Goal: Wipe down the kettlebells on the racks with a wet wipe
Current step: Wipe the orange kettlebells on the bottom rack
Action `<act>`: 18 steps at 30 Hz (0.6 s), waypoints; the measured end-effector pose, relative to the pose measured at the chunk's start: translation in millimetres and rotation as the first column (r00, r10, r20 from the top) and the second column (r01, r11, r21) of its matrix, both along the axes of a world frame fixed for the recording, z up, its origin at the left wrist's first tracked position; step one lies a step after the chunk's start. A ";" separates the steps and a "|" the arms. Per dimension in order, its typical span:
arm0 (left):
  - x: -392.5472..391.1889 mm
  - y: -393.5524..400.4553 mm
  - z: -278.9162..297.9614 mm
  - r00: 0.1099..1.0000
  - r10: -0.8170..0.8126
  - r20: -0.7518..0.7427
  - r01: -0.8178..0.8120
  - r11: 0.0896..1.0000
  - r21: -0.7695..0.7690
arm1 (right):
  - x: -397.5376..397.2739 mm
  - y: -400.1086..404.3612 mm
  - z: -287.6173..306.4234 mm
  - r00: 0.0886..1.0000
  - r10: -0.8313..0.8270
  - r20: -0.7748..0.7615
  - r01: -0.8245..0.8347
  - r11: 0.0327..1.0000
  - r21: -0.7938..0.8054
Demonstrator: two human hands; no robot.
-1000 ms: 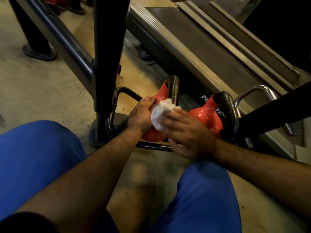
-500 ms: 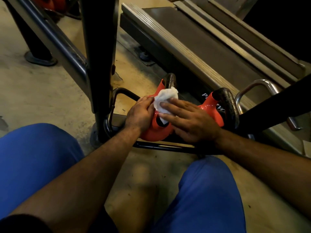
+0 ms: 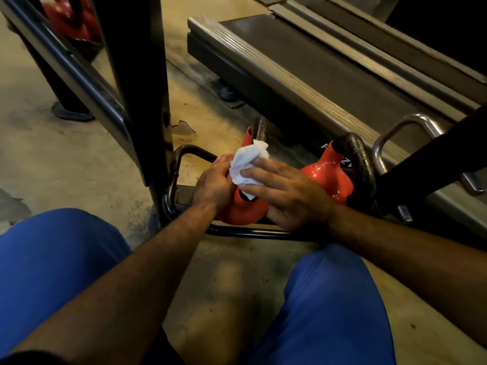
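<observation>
Kettlebells with glossy red bodies and dark cast handles are sitting low on a black tubular steel rack [image 3: 237, 230] just above the floor, and the head view is looking down on them between two blue-clad knees. The near red kettlebell [image 3: 241, 210] is standing between the two hands, its dark handle [image 3: 259, 129] rising behind them. The left hand [image 3: 213, 184] is curling its fingers against the left side of that kettlebell, gripping and steadying it. The right hand [image 3: 286, 192] is lying across the top of the same bell with fingers nearly straight, pressing a crumpled white wet wipe [image 3: 249, 164] against the neck below the handle; the wipe's upper corner is sticking up free above the fingertips. A second red kettlebell [image 3: 328, 177] is standing just to the right, partly hidden by the right wrist, with its thick black handle [image 3: 359, 164] arching over it. A chrome loop handle [image 3: 403, 130] is showing beyond it, beside a long grey ribbed metal step [image 3: 290, 75]. A black upright post [image 3: 137, 75] is standing left of the hands on the worn beige concrete floor [image 3: 66, 167].

Compared with half a second ago, the wipe is sitting slightly higher and further left on the bell, the right hand is having shifted with it, and the left hand is keeping the same grip.
</observation>
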State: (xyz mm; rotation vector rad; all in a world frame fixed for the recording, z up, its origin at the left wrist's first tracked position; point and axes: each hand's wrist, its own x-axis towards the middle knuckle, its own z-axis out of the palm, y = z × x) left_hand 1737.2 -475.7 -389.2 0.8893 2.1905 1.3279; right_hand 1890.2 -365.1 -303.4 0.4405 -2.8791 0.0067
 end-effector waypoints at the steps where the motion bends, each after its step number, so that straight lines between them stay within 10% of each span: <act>1: -0.4 0.2 -0.7 0.999 -0.007 -0.043 0.007 1.000 0.002 | -7.5 5.6 5.3 0.999 -0.053 -0.012 0.052 0.997 -0.051; 18: 1.9 -1.3 6.3 1.000 -0.005 -0.002 0.005 1.000 0.011 | -32.4 29.6 15.6 0.937 -0.349 0.015 0.323 0.851 -0.415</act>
